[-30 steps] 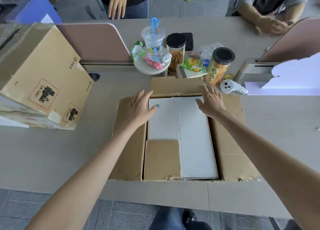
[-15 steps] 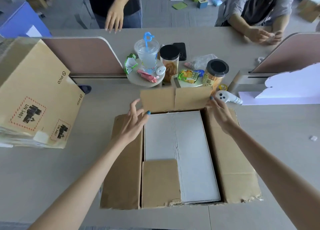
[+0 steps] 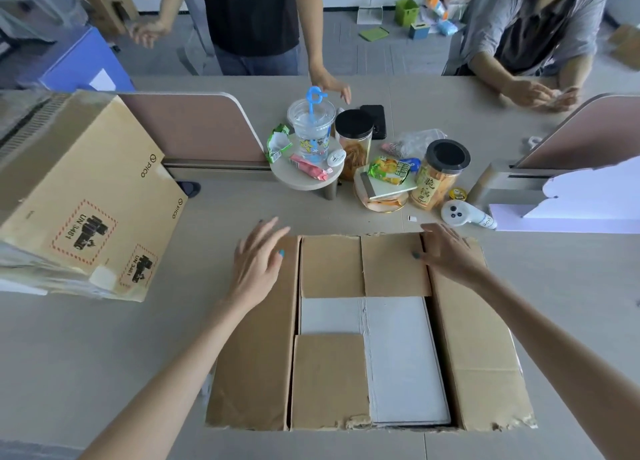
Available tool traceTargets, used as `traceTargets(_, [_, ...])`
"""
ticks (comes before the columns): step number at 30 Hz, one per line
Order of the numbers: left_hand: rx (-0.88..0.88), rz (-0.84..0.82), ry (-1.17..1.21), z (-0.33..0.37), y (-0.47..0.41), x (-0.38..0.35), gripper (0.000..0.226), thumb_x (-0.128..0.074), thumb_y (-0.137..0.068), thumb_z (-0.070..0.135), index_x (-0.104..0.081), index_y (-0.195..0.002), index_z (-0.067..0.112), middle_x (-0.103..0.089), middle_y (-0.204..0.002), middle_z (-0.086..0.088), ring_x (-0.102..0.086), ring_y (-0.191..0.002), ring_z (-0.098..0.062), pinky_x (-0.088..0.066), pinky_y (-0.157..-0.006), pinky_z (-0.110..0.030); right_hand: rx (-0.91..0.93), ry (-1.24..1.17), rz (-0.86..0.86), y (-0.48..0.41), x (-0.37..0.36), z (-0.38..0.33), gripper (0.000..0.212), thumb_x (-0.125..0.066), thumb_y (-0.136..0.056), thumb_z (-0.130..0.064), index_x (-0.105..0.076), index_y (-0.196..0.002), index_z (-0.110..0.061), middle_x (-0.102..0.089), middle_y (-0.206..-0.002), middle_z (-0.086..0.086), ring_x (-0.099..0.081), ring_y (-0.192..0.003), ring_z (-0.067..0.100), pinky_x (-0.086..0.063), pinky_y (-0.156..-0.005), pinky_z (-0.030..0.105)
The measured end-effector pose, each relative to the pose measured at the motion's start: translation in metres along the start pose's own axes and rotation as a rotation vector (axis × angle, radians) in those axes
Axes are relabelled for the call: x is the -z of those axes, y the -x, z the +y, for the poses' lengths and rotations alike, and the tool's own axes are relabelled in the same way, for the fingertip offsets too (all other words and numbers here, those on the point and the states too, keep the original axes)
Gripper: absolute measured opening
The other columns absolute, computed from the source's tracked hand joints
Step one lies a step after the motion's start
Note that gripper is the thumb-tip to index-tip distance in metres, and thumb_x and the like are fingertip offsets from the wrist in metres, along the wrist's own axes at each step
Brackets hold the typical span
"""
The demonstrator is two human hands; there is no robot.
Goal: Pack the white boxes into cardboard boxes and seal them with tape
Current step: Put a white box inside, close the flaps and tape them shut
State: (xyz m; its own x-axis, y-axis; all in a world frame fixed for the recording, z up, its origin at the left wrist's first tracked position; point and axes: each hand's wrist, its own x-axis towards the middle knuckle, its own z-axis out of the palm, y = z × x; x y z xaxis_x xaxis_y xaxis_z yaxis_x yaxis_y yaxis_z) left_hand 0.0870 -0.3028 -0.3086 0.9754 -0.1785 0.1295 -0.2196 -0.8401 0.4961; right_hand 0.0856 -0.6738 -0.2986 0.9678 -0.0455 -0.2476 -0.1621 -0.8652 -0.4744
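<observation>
An open cardboard box (image 3: 256, 348) lies on the table in front of me, its two side flaps spread flat. Inside it are white boxes (image 3: 398, 352), side by side. The far flap (image 3: 363, 265) is folded down over their far end, and a torn piece of the near flap (image 3: 329, 380) covers their near left part. My left hand (image 3: 258, 262) hovers with straight fingers over the far left corner. My right hand (image 3: 446, 251) lies flat on the far right corner, its thumb touching the far flap.
A large PICO carton (image 3: 79, 196) sits tilted at the left. Beyond the box stand a plastic cup (image 3: 310, 130), two black-lidded snack jars (image 3: 440, 175), snack packets and a white controller (image 3: 464, 214). Pink dividers (image 3: 194, 127) flank the clutter. Two people stand across the table.
The far flap, upright half a second ago, now lies folded down over the white boxes. Both my hands moved out to the box's far corners. The camera came closer.
</observation>
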Motion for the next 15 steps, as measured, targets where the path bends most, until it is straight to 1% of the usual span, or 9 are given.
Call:
traceTargets(1, [0.139, 0.035, 0.001, 0.000, 0.001, 0.003, 0.048, -0.056, -0.094, 0.013, -0.049, -0.141, 0.019, -0.037, -0.154, -0.002, -0.032, -0.144, -0.023, -0.029, -0.110, -0.043, -0.032, 0.065, -0.005, 0.000, 0.002, 0.001, 0.064, -0.068, -0.087, -0.038, -0.042, -0.141, -0.016, -0.045, -0.145, 0.005, -0.036, -0.137, 0.024, -0.026, -0.109, 0.037])
traceTargets(3, [0.425, 0.036, 0.059, 0.005, -0.001, 0.010, 0.053, -0.059, -0.094, 0.021, -0.040, -0.143, 0.012, -0.040, -0.147, -0.011, -0.043, -0.133, -0.032, -0.036, -0.103, -0.045, -0.034, 0.208, -0.012, 0.000, 0.009, 0.003, 0.060, -0.063, -0.088, -0.050, -0.046, -0.134, -0.016, -0.049, -0.139, 0.006, -0.040, -0.132, 0.025, -0.027, -0.106, 0.035])
traceTargets(4, [0.519, 0.015, 0.069, 0.008, -0.003, 0.013, 0.054, -0.058, -0.094, 0.023, -0.039, -0.143, 0.010, -0.043, -0.143, -0.012, -0.048, -0.128, -0.034, -0.038, -0.100, -0.044, -0.009, 0.275, -0.010, -0.001, 0.011, 0.002, 0.057, -0.059, -0.088, -0.054, -0.048, -0.130, -0.015, -0.050, -0.135, 0.006, -0.042, -0.129, 0.025, -0.027, -0.106, 0.035])
traceTargets(5, [0.556, 0.011, 0.045, 0.012, -0.006, 0.018, 0.052, -0.058, -0.095, 0.023, -0.039, -0.141, 0.010, -0.045, -0.140, -0.013, -0.051, -0.123, -0.036, -0.040, -0.097, -0.043, 0.012, 0.338, -0.002, -0.002, 0.012, 0.001, 0.055, -0.057, -0.089, -0.056, -0.051, -0.125, -0.015, -0.052, -0.131, 0.007, -0.044, -0.126, 0.025, -0.028, -0.106, 0.035])
traceTargets(8, [0.503, 0.086, -0.052, 0.022, -0.013, 0.032, 0.043, -0.056, -0.091, 0.010, -0.045, -0.133, 0.011, -0.048, -0.132, -0.012, -0.057, -0.111, -0.036, -0.043, -0.087, -0.041, 0.070, 0.492, 0.100, -0.004, 0.019, -0.007, 0.040, -0.051, -0.091, -0.048, -0.060, -0.113, -0.017, -0.055, -0.123, 0.008, -0.048, -0.120, 0.025, -0.027, -0.109, 0.037])
traceTargets(10, [0.449, 0.113, -0.079, 0.030, -0.018, 0.043, 0.041, -0.054, -0.089, 0.004, -0.048, -0.129, 0.011, -0.047, -0.129, -0.011, -0.058, -0.108, -0.034, -0.043, -0.083, -0.039, 0.100, 0.580, 0.139, -0.005, 0.027, -0.014, 0.033, -0.048, -0.090, -0.041, -0.066, -0.110, -0.021, -0.055, -0.125, 0.006, -0.047, -0.123, 0.023, -0.023, -0.114, 0.038])
traceTargets(11, [0.416, 0.116, -0.084, 0.035, -0.020, 0.049, 0.040, -0.052, -0.088, 0.001, -0.050, -0.127, 0.011, -0.047, -0.127, -0.010, -0.058, -0.106, -0.033, -0.042, -0.080, -0.038, 0.104, 0.635, 0.142, -0.005, 0.032, -0.019, 0.032, -0.047, -0.090, -0.038, -0.067, -0.110, -0.023, -0.056, -0.124, 0.005, -0.047, -0.124, 0.022, -0.024, -0.113, 0.037])
traceTargets(13, [0.343, 0.118, -0.061, 0.047, -0.024, 0.058, 0.040, -0.050, -0.086, -0.003, -0.052, -0.124, 0.012, -0.048, -0.123, -0.007, -0.058, -0.102, -0.030, -0.037, -0.074, -0.033, 0.093, 0.736, 0.150, -0.005, 0.041, -0.035, 0.031, -0.047, -0.087, -0.033, -0.069, -0.105, -0.021, -0.061, -0.116, 0.004, -0.052, -0.116, 0.022, -0.033, -0.104, 0.034])
traceTargets(15, [0.272, 0.115, 0.001, 0.062, -0.030, 0.063, 0.041, -0.051, -0.085, -0.004, -0.053, -0.122, 0.013, -0.050, -0.118, -0.005, -0.058, -0.099, -0.027, -0.036, -0.073, -0.031, 0.062, 0.778, 0.175, -0.004, 0.050, -0.054, 0.028, -0.050, -0.084, -0.030, -0.069, -0.098, -0.017, -0.065, -0.104, 0.003, -0.057, -0.105, 0.021, -0.038, -0.096, 0.032])
